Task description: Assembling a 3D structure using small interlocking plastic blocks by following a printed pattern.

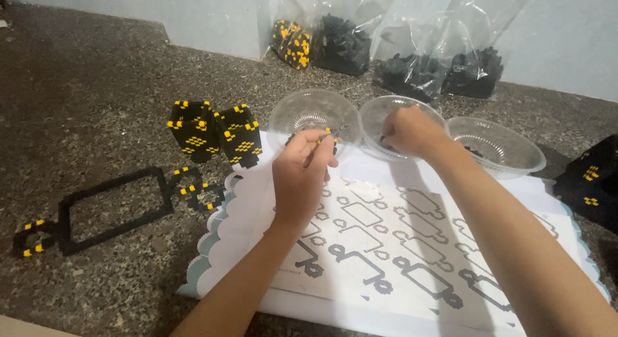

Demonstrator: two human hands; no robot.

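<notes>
Pattern sheet (399, 247) lies on the floor (84, 105), nearest the camera. Three bowls (314, 112) in a row behind its far edge; left hand (299, 179) over the sheet before the left bowl, right hand (412, 131) in the middle bowl (380, 115). Two bead blocks (215, 132) stand left of the bowls, flat bead frame (116, 208) left of the sheet. Bead bags (341, 44) behind, against the wall (212, 18).

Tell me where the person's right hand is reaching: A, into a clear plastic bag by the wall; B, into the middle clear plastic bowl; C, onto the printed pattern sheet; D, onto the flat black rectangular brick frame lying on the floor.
B: the right hand dips its fingers over the rim of the middle clear plastic bowl, well apart from the bags, the frame and the sheet.
</notes>
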